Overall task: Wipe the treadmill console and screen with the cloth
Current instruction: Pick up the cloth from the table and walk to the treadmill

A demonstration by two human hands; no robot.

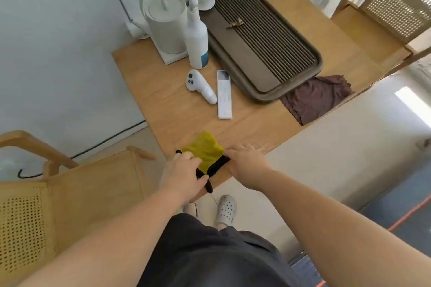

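I can read no text, number or brand anywhere, blue label on the white spray bottle [197, 37] too blurred for me, small marks on the white remote [224, 95] not legible.

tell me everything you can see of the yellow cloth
The yellow cloth is a soft, fuzzy-looking fabric, yellow-green with black edging, bunched rather than spread flat. It lies on the near corner of the wooden table, and one black end hangs over the table's edge. The left hand grips its left side, and the right hand touches its black-edged right side.
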